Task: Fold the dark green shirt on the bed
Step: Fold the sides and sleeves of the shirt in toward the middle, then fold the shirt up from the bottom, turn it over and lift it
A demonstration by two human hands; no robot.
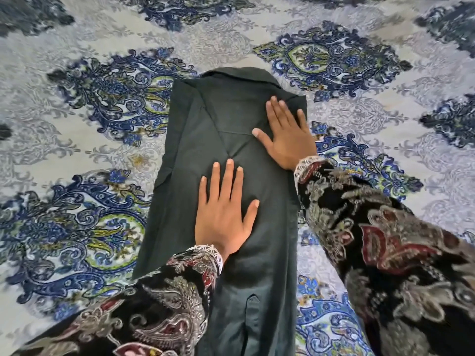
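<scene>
The dark green shirt [213,129] lies on the bed as a long narrow strip running away from me, both sides folded in over the middle, collar end at the far end. My left hand [222,214] rests flat on the strip's middle, fingers spread. Farther up, my right hand [286,136] lies flat on the shirt's right edge near the collar end, fingers apart. Neither hand grips any cloth. A sleeve cuff shows on the shirt near the bottom of the view.
The bedspread [77,129] is pale grey with large blue and green paisley medallions and surrounds the shirt on all sides. My patterned dark sleeves with white lace cuffs cover the lower corners of the view.
</scene>
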